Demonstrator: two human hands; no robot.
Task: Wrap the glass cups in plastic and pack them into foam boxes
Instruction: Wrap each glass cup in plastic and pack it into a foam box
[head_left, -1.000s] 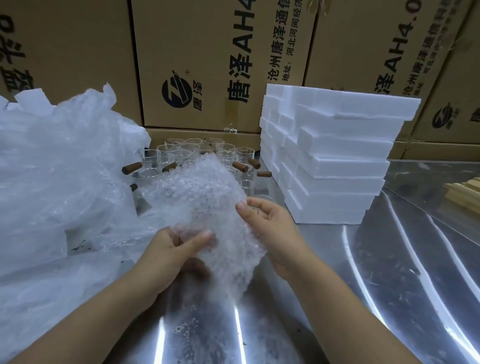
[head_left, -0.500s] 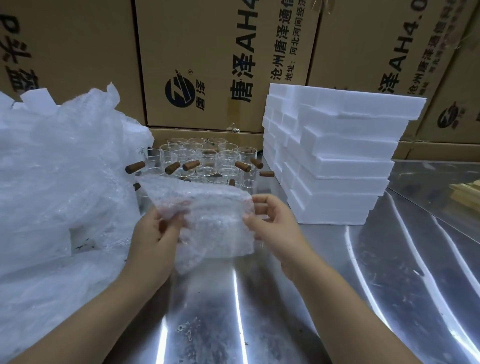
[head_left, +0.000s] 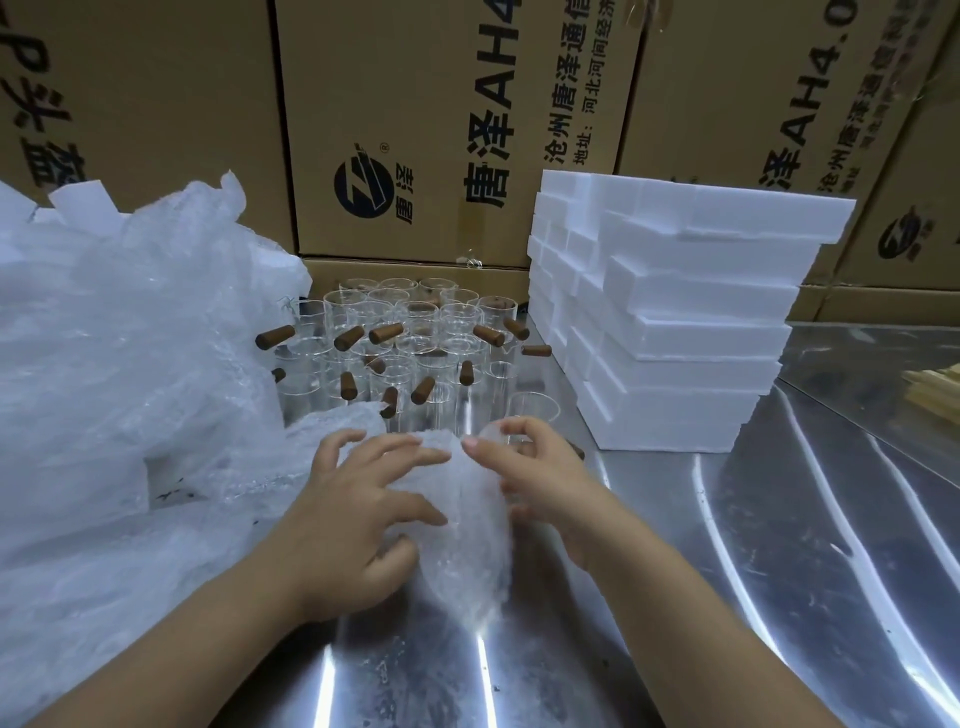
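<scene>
Bubble wrap (head_left: 462, 525) pressed between hands, left (head_left: 358, 525) and right (head_left: 540, 493) gripping it

Two bare forearms run up from the bottom edge — no sleeves, no gloves, no watch or bands in view. The left hand (head_left: 358, 514) and the right hand (head_left: 540, 483) carry no rings; the fingernails are short, unpainted — one on the right forefinger shows plainly.

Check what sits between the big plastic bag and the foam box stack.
In the head view, the cluster of glass cups with brown handles stands between the plastic bag and the foam box stack. Nearer the camera, both hands work a bubble wrap sheet.
</scene>
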